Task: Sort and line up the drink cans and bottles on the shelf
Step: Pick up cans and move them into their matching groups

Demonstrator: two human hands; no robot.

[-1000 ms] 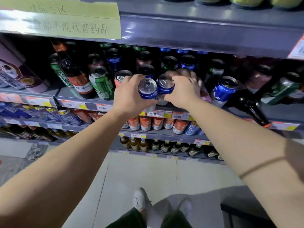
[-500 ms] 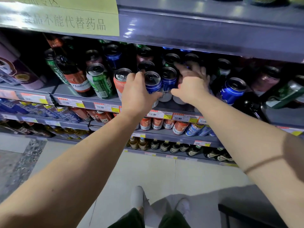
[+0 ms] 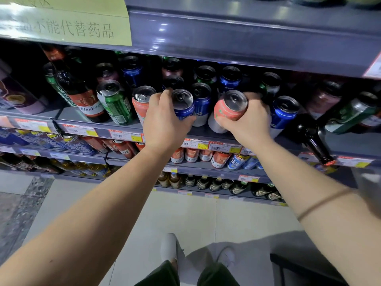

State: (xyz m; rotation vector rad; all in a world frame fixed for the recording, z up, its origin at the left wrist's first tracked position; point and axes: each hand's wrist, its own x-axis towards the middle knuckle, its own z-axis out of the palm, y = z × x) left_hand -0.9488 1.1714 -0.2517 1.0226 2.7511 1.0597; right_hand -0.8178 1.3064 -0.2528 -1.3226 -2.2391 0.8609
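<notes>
A blue can [image 3: 183, 106] at shelf [image 3: 123, 129] front is gripped by L hand [image 3: 162, 122], fingers curled round it. An orange-red can [image 3: 229, 108], tilted, just beside to the R, is clasped by R hand [image 3: 250, 118].

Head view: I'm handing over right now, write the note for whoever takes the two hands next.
Left hand grips a blue aluminium can at the front of the grey metal shelf.
Right hand grips a salmon-red aluminium can, tilted among the blue cans.
Done: a second blue can stands beside the held one; another salmon-red can stands left of the left hand.
Left: place the held red can with its match, square the blue row, right the dark glass bottle lying over the shelf edge.
</notes>
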